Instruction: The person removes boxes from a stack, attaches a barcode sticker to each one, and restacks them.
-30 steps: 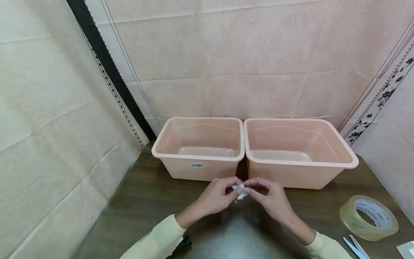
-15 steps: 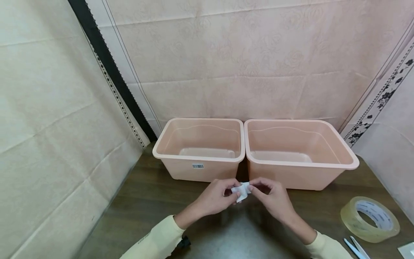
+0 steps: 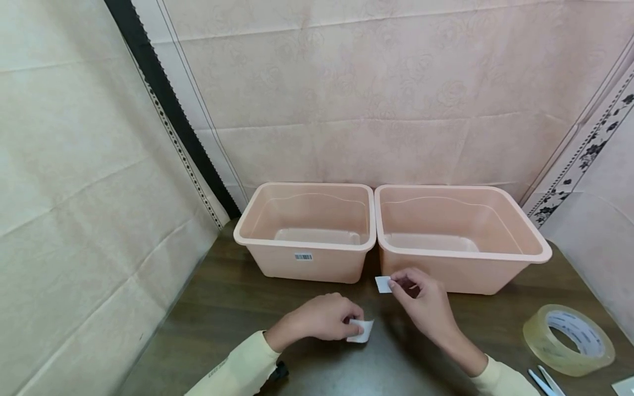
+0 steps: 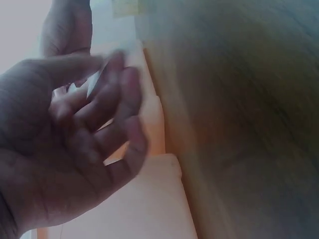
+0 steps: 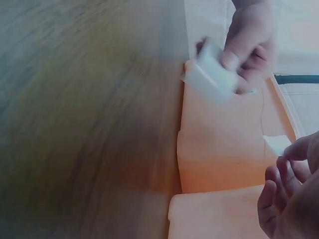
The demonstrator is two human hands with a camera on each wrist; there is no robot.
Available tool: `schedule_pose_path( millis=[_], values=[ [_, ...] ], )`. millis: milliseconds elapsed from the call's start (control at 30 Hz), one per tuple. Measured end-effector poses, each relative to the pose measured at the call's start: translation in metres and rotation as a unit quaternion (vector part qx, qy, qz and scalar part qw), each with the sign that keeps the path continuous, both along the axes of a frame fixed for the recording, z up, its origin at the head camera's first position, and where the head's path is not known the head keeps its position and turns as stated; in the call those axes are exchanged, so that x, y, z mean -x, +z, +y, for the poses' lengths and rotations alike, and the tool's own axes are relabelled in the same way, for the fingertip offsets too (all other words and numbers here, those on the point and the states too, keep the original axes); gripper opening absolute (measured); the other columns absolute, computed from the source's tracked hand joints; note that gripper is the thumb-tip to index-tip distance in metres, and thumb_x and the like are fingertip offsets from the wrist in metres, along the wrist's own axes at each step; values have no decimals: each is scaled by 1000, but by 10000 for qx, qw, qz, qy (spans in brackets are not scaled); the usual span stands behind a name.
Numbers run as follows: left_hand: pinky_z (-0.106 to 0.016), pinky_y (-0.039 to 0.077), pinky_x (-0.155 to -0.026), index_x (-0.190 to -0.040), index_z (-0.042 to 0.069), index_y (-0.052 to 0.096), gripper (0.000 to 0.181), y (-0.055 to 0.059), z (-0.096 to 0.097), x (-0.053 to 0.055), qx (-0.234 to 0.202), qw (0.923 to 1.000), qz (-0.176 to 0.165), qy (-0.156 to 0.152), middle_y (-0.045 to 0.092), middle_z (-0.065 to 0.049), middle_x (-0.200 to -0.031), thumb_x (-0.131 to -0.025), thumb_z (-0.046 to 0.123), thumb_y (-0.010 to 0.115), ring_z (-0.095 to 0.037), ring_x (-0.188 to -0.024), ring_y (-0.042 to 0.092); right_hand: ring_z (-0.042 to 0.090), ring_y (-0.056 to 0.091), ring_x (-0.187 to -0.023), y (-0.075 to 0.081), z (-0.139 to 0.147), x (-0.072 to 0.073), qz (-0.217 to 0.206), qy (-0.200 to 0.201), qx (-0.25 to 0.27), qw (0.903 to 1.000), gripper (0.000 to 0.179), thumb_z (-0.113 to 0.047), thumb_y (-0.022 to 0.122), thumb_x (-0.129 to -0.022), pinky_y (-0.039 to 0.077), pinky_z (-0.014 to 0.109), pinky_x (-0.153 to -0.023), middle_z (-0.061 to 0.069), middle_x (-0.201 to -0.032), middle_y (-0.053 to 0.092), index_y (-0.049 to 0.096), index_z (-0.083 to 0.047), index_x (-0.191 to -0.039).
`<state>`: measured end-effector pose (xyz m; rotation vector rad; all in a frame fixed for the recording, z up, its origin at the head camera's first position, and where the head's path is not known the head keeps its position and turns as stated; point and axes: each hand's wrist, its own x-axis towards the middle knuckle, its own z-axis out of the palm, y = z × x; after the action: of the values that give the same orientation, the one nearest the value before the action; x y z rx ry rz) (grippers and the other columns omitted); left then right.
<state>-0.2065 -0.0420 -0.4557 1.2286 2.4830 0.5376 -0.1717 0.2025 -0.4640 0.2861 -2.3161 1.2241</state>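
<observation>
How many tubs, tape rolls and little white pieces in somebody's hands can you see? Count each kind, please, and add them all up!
Tubs: 2 (left tub, right tub)
Tape roll: 1
White pieces held: 2 (left piece in the left hand, right piece in the right hand)
Total: 5

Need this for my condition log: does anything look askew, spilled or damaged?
Nothing looks spilled or damaged. The left tub and right tub stand upright side by side, and the tape roll lies flat. One oddity: the white piece in the left hand looks slightly curled, unlike the flatter white square in the right hand.
</observation>
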Motion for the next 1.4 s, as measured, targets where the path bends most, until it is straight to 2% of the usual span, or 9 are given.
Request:
schedule_pose_path(
  millis=[233,467,533,667,767,867,1000,1167,1400],
  values=[
    [-17,42,-54,-89,32,75,11,-4,1,-4,527,9980,13,-345,61,20,-71,-98,38,75,3,-60,52,1,56,-66,-2,1,-1,460,156,-311,9983,17,-6,84,-88,47,15,-58,-13,-76,65,78,-22,-89],
    [-19,47,-70,-105,34,77,33,1,6,2,144,9924,1201,222,72,16,-98,-88,62,78,1,-85,58,-3,55,-63,-1,0,-2,765,-75,-738,9943,18,-7,86,-85,43,13,-57,-16,-74,70,79,-23,-89],
    [-19,45,-62,-96,31,78,31,2,8,4,-246,9930,1080,403,72,13,-83,-95,61,70,1,-72,58,-6,55,-61,0,0,-3,943,-204,-950,9908,18,-8,87,-83,40,12,-55,-16,-75,73,79,-23,-89],
    [-18,46,-53,-88,24,80,46,1,16,6,-1242,9892,-32,783,72,10,-69,-108,55,52,1,-57,59,-8,53,-59,0,-2,-5,1232,-427,-1325,9826,19,-11,90,-81,36,12,-51,-15,-77,76,81,-24,-90],
    [-25,59,-64,-94,17,82,50,0,21,9,-2073,9655,-1112,1113,79,6,-80,-109,52,50,-12,-69,74,-7,54,-59,-1,-2,-6,1354,-504,-1474,9785,19,-12,91,-80,35,12,-51,-14,-78,77,81,-25,-90],
    [-41,66,-76,-100,9,82,47,-2,26,12,-2805,9296,-1966,1363,82,-3,-88,-109,46,54,-35,-83,78,-3,58,-60,-1,-1,-7,1427,-527,-1554,9761,20,-12,92,-80,37,13,-51,-13,-81,79,82,-26,-91],
    [-58,63,-85,-104,0,80,42,-4,32,15,-3394,8921,-2576,1503,82,-13,-94,-108,37,61,-48,-89,76,1,63,-61,-1,1,-8,1566,-537,-1641,9724,22,-13,92,-79,39,15,-52,-13,-86,80,83,-27,-93],
    [-59,62,-87,-106,1,79,27,-4,40,17,-3662,8708,-2782,1739,81,-18,-95,-105,25,67,-33,-80,79,2,64,-63,-3,3,-9,1741,-523,-1691,9687,25,-13,92,-78,38,16,-51,-12,-91,82,84,-27,-97],
    [-44,66,-84,-104,1,77,16,-2,50,21,-3810,8556,-2919,1941,80,-20,-93,-102,14,69,-14,-71,74,-2,49,-55,-1,7,-10,1659,-551,-1588,9717,27,-13,92,-78,35,15,-51,-9,-91,82,83,-26,-100]
  ],
)
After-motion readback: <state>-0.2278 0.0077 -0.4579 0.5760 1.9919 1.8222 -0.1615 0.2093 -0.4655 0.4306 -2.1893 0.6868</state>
